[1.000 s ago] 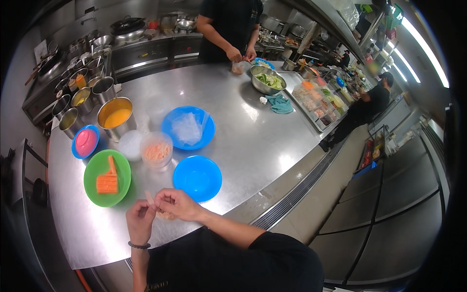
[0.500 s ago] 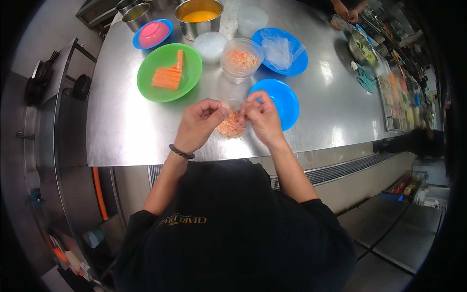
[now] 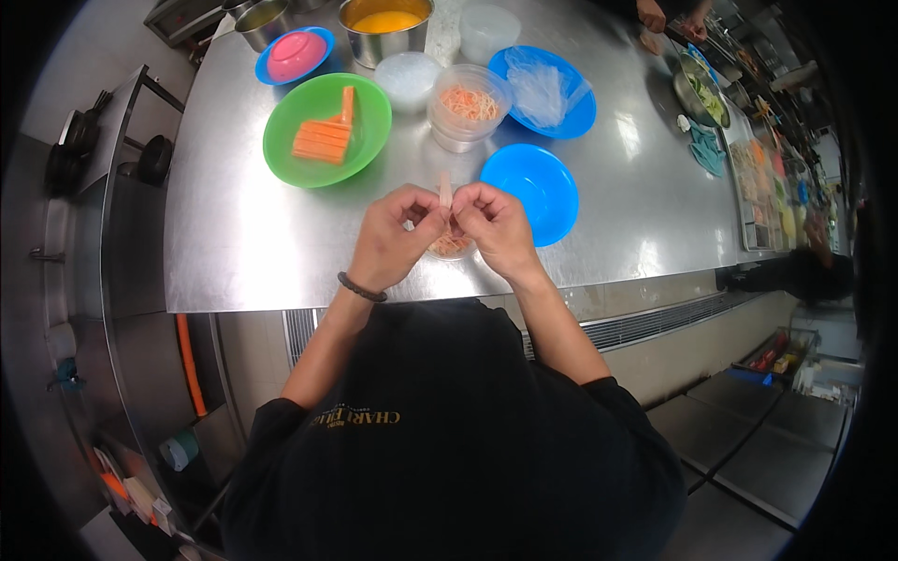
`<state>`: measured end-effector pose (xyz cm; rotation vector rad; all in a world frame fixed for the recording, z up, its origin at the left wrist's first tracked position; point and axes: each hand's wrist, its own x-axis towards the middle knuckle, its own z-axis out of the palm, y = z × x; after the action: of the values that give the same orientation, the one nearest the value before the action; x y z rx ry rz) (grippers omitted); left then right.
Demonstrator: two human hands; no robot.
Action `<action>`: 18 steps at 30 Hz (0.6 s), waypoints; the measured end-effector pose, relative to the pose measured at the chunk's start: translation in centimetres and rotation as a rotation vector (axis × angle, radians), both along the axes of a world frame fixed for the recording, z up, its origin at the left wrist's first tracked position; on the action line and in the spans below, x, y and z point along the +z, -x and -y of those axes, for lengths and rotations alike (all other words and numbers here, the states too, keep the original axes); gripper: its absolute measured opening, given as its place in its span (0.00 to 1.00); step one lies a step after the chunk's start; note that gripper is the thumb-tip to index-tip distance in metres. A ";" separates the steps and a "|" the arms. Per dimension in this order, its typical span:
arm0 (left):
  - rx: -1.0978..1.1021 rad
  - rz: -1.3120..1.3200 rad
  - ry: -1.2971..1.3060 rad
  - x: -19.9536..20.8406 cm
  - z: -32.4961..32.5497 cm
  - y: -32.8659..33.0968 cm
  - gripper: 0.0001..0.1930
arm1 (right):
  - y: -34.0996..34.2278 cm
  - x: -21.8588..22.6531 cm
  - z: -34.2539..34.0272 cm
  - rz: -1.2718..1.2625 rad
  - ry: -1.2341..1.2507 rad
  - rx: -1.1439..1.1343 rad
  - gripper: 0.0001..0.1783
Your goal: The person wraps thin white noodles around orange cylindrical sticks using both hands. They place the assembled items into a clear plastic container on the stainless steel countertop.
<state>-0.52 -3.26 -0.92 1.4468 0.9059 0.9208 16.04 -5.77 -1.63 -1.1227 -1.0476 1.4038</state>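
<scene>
Both hands meet over a small clear plastic tub (image 3: 453, 254) near the table's front edge. Between the fingertips stands a pale, thin piece of crab stick (image 3: 445, 190). My left hand (image 3: 398, 236) pinches it from one side, and my right hand (image 3: 498, 229) pinches it from the other. Orange and white crab stick shreds (image 3: 451, 244) lie in the tub below, partly hidden by the hands. Beyond my left hand, a green bowl (image 3: 281, 140) holds whole orange crab sticks (image 3: 321, 140). A stack of clear tubs (image 3: 456, 136) with shreds in the top one stands straight ahead.
A blue bowl (image 3: 530, 192) sits beyond my right hand, and another blue bowl (image 3: 582, 117) behind it holds clear plastic film (image 3: 536, 91). A metal pot (image 3: 393, 42) with yellow liquid stands at the back. Another person's hands (image 3: 652, 15) appear at the far right, by a metal bowl of greens.
My hands have come together, the right one moving left, and their fingertips now meet at the crab stick piece. The bowls and tubs stay in place; the view has shifted slightly.
</scene>
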 end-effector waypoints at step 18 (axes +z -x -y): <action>0.002 0.001 0.097 0.8 0.1 -0.4 0.07 | -0.3 0.5 0.3 0.022 -0.009 -0.031 0.06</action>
<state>-0.09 -3.40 -0.07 1.3624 0.9389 0.8671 16.30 -6.05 -1.15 -1.1450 -1.0471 1.3638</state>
